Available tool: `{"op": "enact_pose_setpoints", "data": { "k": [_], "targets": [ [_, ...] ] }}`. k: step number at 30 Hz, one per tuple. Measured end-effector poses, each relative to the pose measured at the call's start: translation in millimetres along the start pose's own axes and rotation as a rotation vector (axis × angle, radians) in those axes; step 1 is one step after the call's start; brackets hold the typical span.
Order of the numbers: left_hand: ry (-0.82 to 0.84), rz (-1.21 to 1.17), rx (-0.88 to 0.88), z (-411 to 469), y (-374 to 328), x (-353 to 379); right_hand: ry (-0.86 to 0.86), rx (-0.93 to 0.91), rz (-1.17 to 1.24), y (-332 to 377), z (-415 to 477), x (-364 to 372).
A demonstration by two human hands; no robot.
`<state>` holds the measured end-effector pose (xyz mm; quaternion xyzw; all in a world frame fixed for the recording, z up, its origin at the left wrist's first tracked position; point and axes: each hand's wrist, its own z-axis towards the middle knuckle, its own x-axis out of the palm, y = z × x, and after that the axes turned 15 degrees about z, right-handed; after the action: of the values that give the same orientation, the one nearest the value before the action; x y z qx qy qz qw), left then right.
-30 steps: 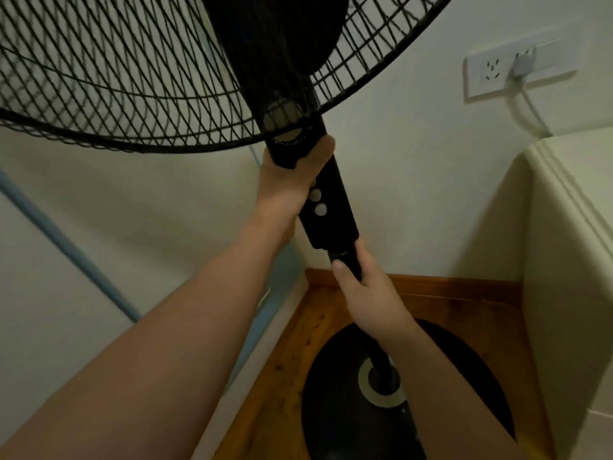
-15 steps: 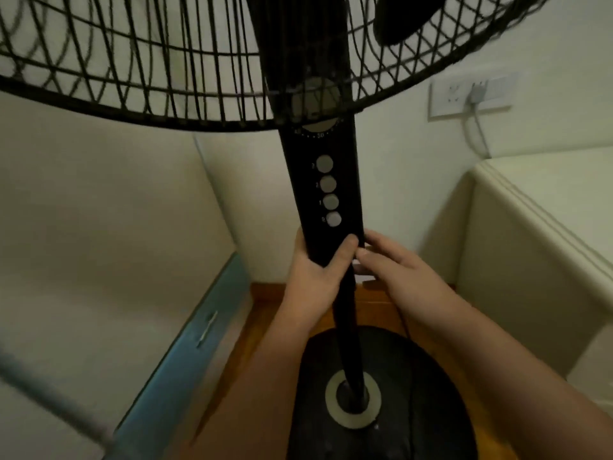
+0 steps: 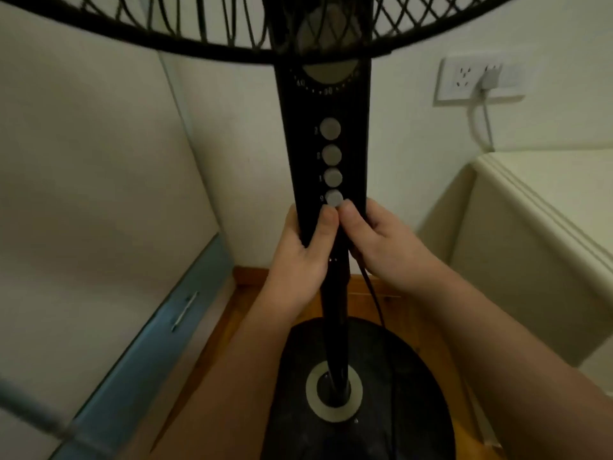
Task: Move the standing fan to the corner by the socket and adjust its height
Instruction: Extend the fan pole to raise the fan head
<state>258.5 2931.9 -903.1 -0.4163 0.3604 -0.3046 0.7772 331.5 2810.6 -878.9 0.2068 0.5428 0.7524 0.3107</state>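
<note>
A black standing fan [image 3: 323,104] stands upright in the room's corner, its wire cage filling the top of the view. Its control column carries a dial and several grey buttons. My left hand [image 3: 303,257] grips the bottom of that column from the left, thumb on the front. My right hand [image 3: 381,244] grips it from the right, thumb beside the lowest button. The pole drops to a round black base [image 3: 414,376] on the wooden floor. A white wall socket [image 3: 464,81] with a plug in it sits on the wall to the right.
A cream cabinet [image 3: 530,227] stands close on the right. A white panel with a blue strip [image 3: 185,313] and a metal handle runs along the left. The fan's black cord [image 3: 373,293] hangs down behind my right hand.
My left hand came down from the top of the column to its bottom. My right hand rose from the pole to the column's right side. The fan now faces me squarely.
</note>
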Motion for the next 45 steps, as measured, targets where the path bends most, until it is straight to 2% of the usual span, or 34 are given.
{"op": "enact_pose_setpoints", "data": {
  "k": [5, 12, 18, 29, 45],
  "targets": [
    [0.000, 0.001, -0.023, -2.3, -10.1, 1.5, -0.115, -0.093, 0.059, -22.9, -8.2, 12.2],
    [-0.030, -0.002, -0.002, -4.5, -10.0, 2.8, -0.099, -0.093, 0.040, -19.4, -7.9, 10.7],
    [-0.118, -0.004, 0.012, -1.5, -5.3, 8.1, -0.112, -0.092, 0.084, -16.0, -13.0, 12.6],
    [-0.097, -0.041, 0.019, -0.1, -9.0, 4.8, -0.122, -0.081, 0.102, -12.9, -13.0, 16.2],
    [-0.107, -0.029, 0.058, 32.2, -57.8, -16.6, -0.125, -0.198, 0.104, 41.7, 19.4, 13.7]
  ]
}}
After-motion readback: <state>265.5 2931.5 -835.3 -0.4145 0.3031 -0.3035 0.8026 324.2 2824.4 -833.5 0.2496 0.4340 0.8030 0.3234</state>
